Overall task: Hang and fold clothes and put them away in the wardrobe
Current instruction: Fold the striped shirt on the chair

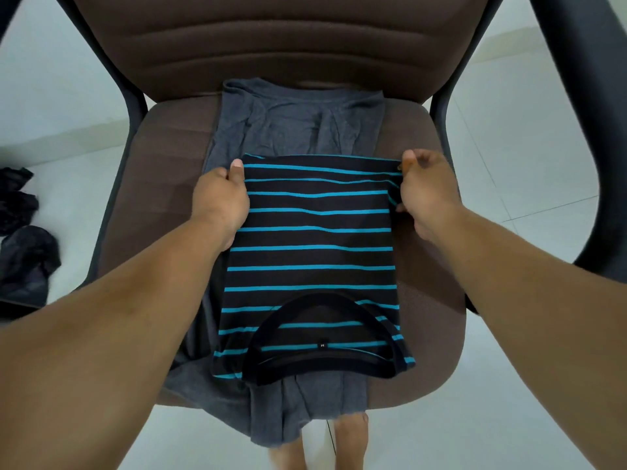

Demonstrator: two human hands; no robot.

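Note:
A black T-shirt with blue stripes (312, 239) lies folded into a narrow rectangle on a brown chair seat (163, 184), collar toward me. It rests on top of a grey garment (291, 127) spread over the seat and hanging off the front edge. My left hand (220, 198) pinches the striped shirt's far left corner, thumb on top. My right hand (424, 188) pinches its far right corner.
The chair's padded brown backrest (281, 42) rises behind, with dark armrests on both sides (441, 103). A heap of dark clothes (23, 239) lies on the pale tiled floor at the left. My bare feet (349, 439) show below the seat.

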